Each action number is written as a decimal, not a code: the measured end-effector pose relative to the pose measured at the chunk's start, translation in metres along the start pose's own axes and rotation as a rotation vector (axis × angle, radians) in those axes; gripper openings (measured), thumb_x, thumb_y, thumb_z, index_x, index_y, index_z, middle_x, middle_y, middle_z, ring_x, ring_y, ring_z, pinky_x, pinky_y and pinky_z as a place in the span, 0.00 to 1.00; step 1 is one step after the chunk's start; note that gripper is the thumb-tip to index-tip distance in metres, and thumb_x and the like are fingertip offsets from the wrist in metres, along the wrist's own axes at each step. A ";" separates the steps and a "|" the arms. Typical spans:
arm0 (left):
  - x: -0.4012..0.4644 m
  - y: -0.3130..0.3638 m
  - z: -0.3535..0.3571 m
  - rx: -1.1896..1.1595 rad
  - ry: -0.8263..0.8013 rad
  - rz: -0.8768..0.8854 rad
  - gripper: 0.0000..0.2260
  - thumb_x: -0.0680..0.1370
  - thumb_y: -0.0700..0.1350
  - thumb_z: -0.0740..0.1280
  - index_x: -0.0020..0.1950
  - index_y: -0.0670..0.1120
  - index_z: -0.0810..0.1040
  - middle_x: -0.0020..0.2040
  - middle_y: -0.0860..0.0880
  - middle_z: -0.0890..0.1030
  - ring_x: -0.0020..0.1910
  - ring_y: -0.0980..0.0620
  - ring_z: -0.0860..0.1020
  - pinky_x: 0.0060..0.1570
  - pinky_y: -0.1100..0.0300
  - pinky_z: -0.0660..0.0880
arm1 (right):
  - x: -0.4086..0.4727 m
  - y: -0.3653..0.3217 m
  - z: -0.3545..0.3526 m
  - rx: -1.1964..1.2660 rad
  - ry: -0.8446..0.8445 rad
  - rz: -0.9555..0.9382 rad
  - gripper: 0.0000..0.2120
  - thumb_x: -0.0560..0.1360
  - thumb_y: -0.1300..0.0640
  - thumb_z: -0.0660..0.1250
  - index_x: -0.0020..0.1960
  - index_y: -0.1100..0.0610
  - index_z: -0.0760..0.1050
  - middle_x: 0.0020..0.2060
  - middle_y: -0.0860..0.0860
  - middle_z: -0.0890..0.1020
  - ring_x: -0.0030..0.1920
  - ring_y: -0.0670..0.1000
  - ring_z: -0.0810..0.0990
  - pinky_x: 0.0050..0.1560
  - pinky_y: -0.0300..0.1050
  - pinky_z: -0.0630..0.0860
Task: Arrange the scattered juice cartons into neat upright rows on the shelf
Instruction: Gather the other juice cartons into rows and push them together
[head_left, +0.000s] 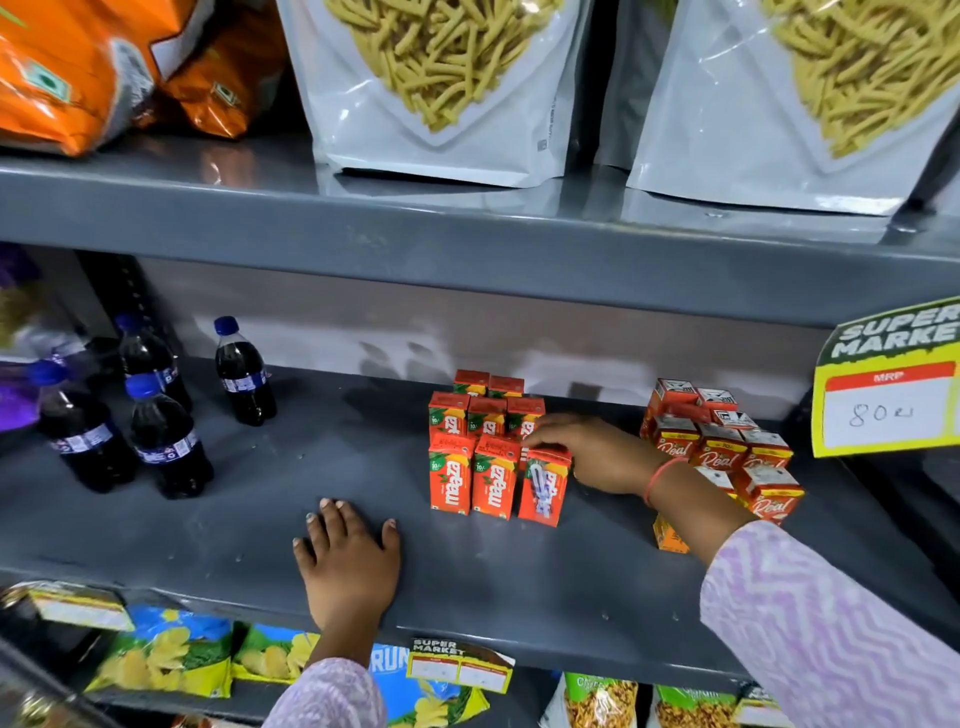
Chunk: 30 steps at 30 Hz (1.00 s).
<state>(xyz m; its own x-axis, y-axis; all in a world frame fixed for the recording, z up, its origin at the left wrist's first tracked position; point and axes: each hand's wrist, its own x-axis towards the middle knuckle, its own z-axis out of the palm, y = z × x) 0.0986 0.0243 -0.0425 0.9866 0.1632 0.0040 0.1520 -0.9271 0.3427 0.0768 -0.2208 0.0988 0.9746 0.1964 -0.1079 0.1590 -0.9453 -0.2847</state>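
Right hand (587, 449): fingers gripping top of front-row juice carton (544, 486), upright on shelf (260, 499).
Left hand (350, 564): open, flat on shelf.

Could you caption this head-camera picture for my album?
Right hand sets a juice carton upright in the front row; left hand rests on the shelf.

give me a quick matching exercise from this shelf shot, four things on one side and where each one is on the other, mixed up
Things:
1. left hand
2. right hand
3. cola bottles
4. Real cartons

Places:
A. standing at the left end of the shelf
B. flat, palm down, on bare shelf near the front edge
C. stacked at the right, beyond the right wrist
D. on top of the front right carton of the Maaza block

Pairs: 1-B, 2-D, 3-A, 4-C
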 end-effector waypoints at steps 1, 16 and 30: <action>0.000 0.000 0.000 0.000 0.001 0.000 0.31 0.79 0.58 0.51 0.77 0.41 0.52 0.78 0.43 0.53 0.77 0.45 0.51 0.75 0.47 0.48 | -0.001 0.000 -0.001 -0.006 -0.035 -0.004 0.22 0.76 0.67 0.61 0.67 0.53 0.71 0.69 0.54 0.71 0.68 0.54 0.70 0.67 0.42 0.66; 0.002 -0.001 0.002 -0.005 0.003 0.009 0.32 0.79 0.58 0.51 0.77 0.41 0.51 0.78 0.43 0.53 0.77 0.45 0.51 0.75 0.47 0.49 | 0.006 0.007 -0.004 -0.280 -0.045 0.059 0.12 0.76 0.60 0.62 0.58 0.57 0.75 0.56 0.58 0.80 0.55 0.58 0.78 0.57 0.49 0.76; 0.009 0.002 0.007 -0.135 -0.086 0.202 0.33 0.78 0.58 0.59 0.77 0.46 0.50 0.79 0.47 0.52 0.78 0.47 0.50 0.76 0.49 0.50 | -0.021 0.013 0.075 0.627 0.354 0.433 0.34 0.70 0.51 0.72 0.71 0.57 0.62 0.68 0.55 0.73 0.68 0.55 0.71 0.67 0.49 0.68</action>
<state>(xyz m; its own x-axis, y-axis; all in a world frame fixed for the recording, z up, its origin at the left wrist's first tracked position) 0.1084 0.0213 -0.0481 0.9984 -0.0556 0.0070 -0.0524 -0.8834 0.4657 0.0470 -0.2177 0.0261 0.9379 -0.3428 -0.0538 -0.2558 -0.5782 -0.7748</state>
